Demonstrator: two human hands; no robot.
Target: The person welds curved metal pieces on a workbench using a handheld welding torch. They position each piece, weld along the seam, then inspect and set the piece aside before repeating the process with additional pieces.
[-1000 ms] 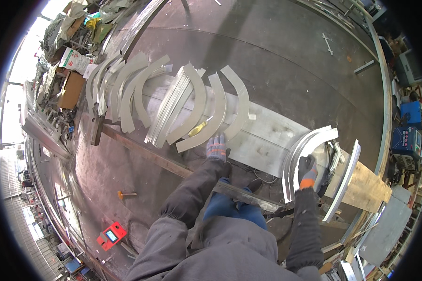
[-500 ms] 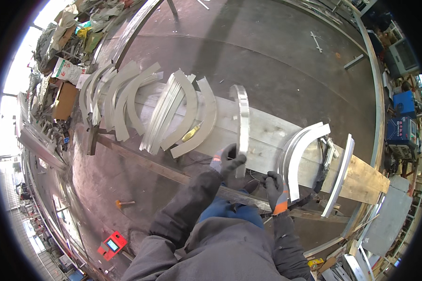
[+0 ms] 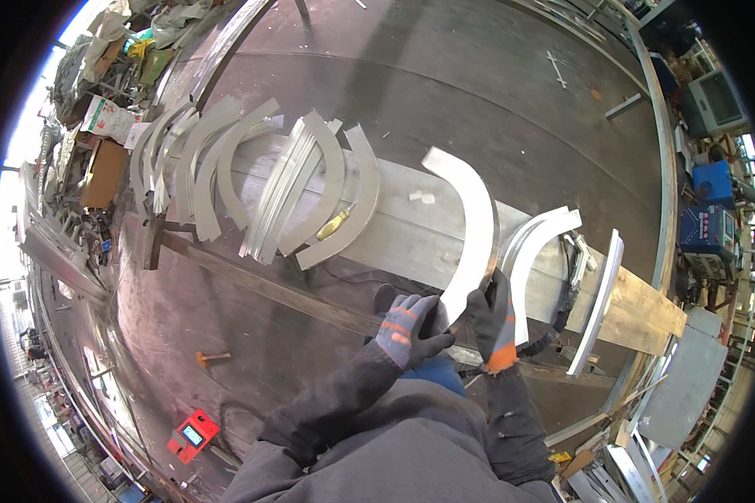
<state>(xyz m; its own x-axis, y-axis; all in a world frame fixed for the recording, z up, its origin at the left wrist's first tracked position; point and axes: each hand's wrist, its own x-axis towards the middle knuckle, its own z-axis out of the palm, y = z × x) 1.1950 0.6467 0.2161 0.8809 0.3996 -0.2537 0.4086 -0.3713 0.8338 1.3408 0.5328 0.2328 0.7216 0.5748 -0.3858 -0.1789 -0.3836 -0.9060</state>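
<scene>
A curved pale metal profile [image 3: 471, 220] is held up over the long metal-topped bench, its broad light face showing. My left hand [image 3: 407, 332], in a grey glove with orange marks, grips its lower end. My right hand [image 3: 490, 323], gloved with an orange cuff, closes on the outer edge a little higher. Just right of it, more curved white profiles [image 3: 535, 256] rest on the bench. Two small whitish pieces [image 3: 423, 197] lie on the bench top [image 3: 394, 235] left of the held profile.
Several grey curved profiles [image 3: 361, 193] lie on the bench to the left, with a yellow item [image 3: 334, 223] between them. At the right are a slim curved strip [image 3: 597, 302] and a wooden board [image 3: 650, 310]. A hammer [image 3: 214, 358] and red device [image 3: 195, 436] sit lower left.
The held profile has turned from edge-on to show its broad face and moved right. My right hand has come onto it; my left hand still grips the lower end.
</scene>
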